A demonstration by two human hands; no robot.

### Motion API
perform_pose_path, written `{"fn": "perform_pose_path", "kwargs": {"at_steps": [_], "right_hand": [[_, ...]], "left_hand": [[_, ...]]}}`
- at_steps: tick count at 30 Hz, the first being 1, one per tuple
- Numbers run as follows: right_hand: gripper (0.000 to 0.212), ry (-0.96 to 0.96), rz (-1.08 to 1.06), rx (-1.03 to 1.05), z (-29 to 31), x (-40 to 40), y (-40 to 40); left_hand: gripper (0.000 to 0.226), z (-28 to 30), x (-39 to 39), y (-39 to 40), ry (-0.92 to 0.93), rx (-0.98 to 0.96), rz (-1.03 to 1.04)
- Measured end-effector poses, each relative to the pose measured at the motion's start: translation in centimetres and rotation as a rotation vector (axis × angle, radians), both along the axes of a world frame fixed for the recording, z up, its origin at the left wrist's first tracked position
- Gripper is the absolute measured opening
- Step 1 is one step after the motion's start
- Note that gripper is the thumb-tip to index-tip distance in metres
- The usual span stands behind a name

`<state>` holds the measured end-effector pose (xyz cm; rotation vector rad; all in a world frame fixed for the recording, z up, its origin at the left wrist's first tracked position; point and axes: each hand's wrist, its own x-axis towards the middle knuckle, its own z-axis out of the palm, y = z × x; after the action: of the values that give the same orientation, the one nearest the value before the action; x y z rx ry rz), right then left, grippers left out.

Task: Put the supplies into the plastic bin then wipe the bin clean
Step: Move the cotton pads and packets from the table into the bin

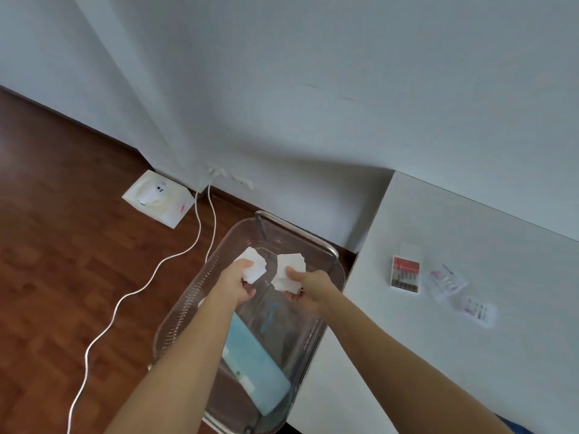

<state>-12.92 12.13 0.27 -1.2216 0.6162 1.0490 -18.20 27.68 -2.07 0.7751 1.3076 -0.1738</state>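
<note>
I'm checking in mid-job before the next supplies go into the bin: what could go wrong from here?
1. Both the left hand and right hand hold loose stacks of white pads over the clear plastic bin; some may slip out and scatter.
2. Three small kits on the white table could be forgotten.
3. The white cables running across the floor beside the bin are a possible snag.

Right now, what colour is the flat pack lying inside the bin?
Pale teal flat pack in the clear bin; head view.
</note>
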Motion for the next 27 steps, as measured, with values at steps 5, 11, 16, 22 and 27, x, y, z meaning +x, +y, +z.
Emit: {"fn": "perform_pose_path", "kwargs": {"at_steps": [5,11,16,22,27], "right_hand": [[0.042,0.057,-0.088,-0.109,-4.8,0.6,1.8],[0.041,0.036,-0.115,-0.21,-9.3,1.5,4.4],[0.042,0.043,-0.112,-0.259,-11.4,2.1,6.9],[0.039,0.012,-0.06,-0.331,-12.7,2.3,8.5],[0.05,-0.06,0.05,-0.533,-12.9,2.2,9.5]], "left_hand": [[0.006,-3.9,1.4,0.8,0.022,-0.023,0.03],[0.017,-6.7,3.5,2.0,-0.019,-0.031,0.15],[0.014,-8.0,4.6,2.9,-0.055,-0.069,0.215],[0.032,-9.1,5.3,3.2,-0.06,-0.058,0.157],[0.06,-9.6,5.5,3.0,0.095,0.034,0.076]]}}
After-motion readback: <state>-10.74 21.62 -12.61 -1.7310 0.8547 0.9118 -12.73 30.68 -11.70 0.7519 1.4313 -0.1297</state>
